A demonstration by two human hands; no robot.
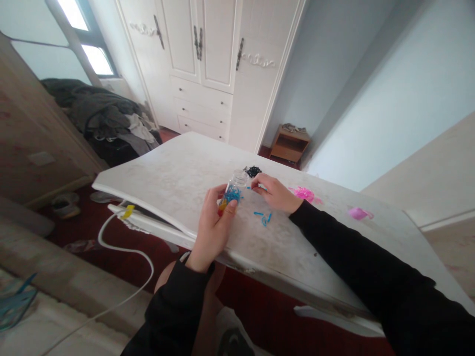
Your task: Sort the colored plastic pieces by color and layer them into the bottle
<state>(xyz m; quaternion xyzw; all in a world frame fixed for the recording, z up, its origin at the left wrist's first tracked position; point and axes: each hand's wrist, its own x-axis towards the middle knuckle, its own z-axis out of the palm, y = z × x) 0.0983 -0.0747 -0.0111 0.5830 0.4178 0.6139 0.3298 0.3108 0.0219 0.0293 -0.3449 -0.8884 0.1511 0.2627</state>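
My left hand point(214, 217) is wrapped round a clear jar point(240, 179), which stands open-mouthed and slightly tilted near the table's front edge. Inside the jar lie thin blue strips point(233, 193), like small rubber bands, with yellow and red ones lower down, partly behind my fingers. Just right of the jar's mouth, my right hand point(276, 193) is closed in a pinch, with a bit of blue strip point(249, 187) showing at the fingertips. Several loose blue strips point(264, 219) lie on the table below my right hand.
On the white table point(166, 173) are a black pile point(254, 171) behind the jar, a bright pink pile point(305, 193) and a purple-pink bundle point(358, 213) to the right. A white cable point(148, 257) hangs at the left. Beyond stand a wardrobe point(211, 49) and a small wooden cabinet point(289, 144).
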